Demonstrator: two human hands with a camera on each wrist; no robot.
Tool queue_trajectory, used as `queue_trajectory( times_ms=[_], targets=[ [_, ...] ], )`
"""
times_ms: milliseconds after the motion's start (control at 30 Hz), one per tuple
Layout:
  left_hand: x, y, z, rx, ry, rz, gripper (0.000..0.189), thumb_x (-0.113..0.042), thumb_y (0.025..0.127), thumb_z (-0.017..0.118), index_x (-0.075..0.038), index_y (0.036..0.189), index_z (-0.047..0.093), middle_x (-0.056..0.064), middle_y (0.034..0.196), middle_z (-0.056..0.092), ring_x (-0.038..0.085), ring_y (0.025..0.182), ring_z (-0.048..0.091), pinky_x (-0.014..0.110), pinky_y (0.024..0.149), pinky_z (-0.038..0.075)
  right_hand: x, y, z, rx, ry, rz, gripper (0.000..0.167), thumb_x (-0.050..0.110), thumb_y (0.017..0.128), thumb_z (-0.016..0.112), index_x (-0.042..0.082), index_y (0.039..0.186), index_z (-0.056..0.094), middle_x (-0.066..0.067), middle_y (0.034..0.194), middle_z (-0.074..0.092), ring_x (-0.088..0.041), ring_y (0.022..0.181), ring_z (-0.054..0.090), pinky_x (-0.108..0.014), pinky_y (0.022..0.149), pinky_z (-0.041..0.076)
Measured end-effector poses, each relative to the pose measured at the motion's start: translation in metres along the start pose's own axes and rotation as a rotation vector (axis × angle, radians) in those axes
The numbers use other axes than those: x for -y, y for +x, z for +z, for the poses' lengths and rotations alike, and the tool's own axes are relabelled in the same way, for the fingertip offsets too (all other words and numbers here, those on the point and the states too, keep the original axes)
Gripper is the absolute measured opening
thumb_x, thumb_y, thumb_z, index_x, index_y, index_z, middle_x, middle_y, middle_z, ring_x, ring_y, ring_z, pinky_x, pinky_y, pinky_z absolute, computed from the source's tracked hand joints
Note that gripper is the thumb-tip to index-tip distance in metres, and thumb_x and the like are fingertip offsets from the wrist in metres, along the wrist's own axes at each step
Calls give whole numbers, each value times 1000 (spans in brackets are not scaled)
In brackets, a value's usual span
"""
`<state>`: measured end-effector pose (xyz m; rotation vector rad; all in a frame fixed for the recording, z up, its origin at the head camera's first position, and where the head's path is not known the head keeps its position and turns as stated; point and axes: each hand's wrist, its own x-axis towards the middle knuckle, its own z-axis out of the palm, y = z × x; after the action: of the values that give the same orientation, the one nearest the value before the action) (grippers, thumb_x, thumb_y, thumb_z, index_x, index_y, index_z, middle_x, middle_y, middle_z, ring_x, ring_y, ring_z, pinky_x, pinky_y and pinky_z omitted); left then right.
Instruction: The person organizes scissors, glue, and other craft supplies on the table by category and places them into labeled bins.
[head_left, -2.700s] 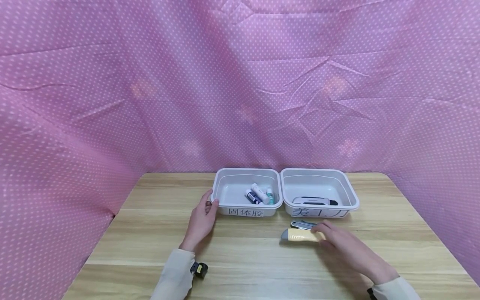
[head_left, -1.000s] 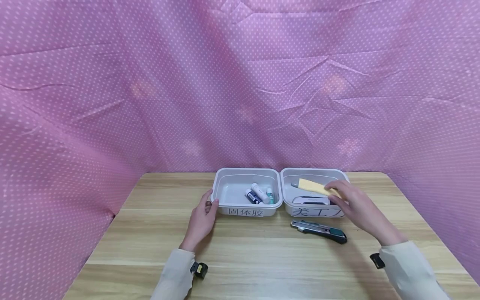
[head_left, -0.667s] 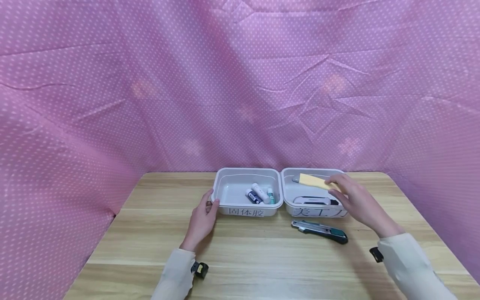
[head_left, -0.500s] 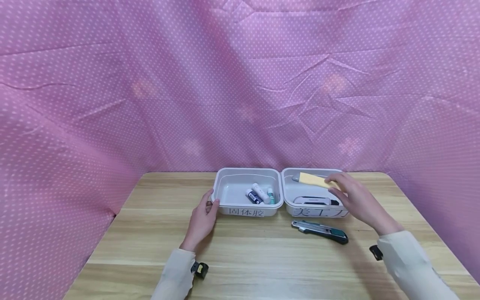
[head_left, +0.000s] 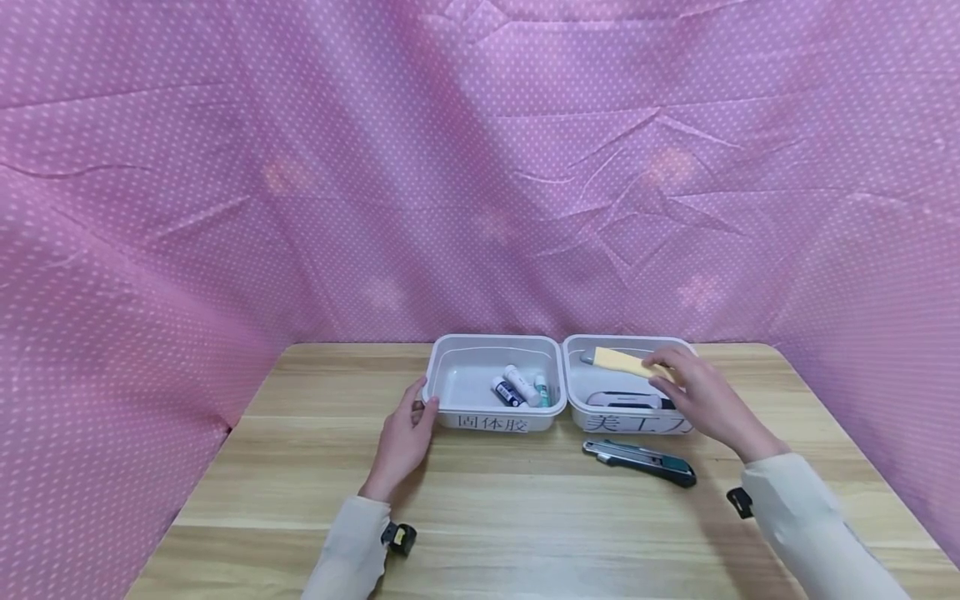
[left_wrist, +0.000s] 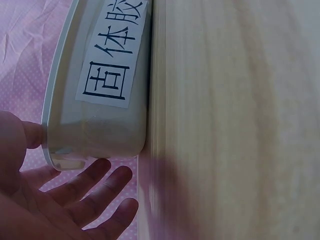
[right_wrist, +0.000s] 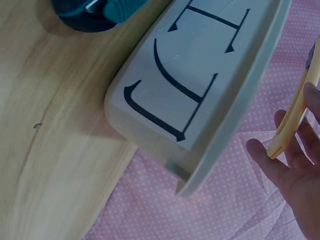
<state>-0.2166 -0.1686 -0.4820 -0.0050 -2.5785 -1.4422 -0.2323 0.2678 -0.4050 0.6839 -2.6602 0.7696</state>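
Over the right white box (head_left: 711, 410), my right hand (head_left: 703, 400) pinches a yellow utility knife (head_left: 618, 362) by its rear end, with the grey tip pointing left. In the right wrist view the yellow knife (right_wrist: 292, 117) is between thumb and fingers, above the box rim. A white-and-dark utility knife (head_left: 622, 400) lies inside that box. In front, a black-and-green utility knife (head_left: 645, 462) lies on the table. My left hand (head_left: 403, 442) holds the left white box (head_left: 433, 375) at its near left corner, thumb at the rim (left_wrist: 46, 125) and fingers by the end wall.
Several glue sticks (head_left: 521, 385) lie in the left box. The boxes stand side by side at the back of the wooden table (head_left: 480, 517), each with a paper label in front. A pink dotted cloth (head_left: 480, 183) hangs behind and at the sides.
My right hand has carried the yellow knife from the table to above the right box, uncovering the black-and-green knife. Lately it has shifted slightly left. The left hand stays put.
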Motion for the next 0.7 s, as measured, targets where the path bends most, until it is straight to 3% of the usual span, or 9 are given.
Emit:
queue_trajectory(
  times_ms=[700],
  targets=[
    [-1,4,-2,-7,-2,7,56,-33,108,52,-10,157,39,25,131,66,36,117,68,53,103,54,-15,5,14,62,-13,75,27,3,99,65,2,125,64,-19,125,67,-41,120,61,-61,101,51]
  ],
)
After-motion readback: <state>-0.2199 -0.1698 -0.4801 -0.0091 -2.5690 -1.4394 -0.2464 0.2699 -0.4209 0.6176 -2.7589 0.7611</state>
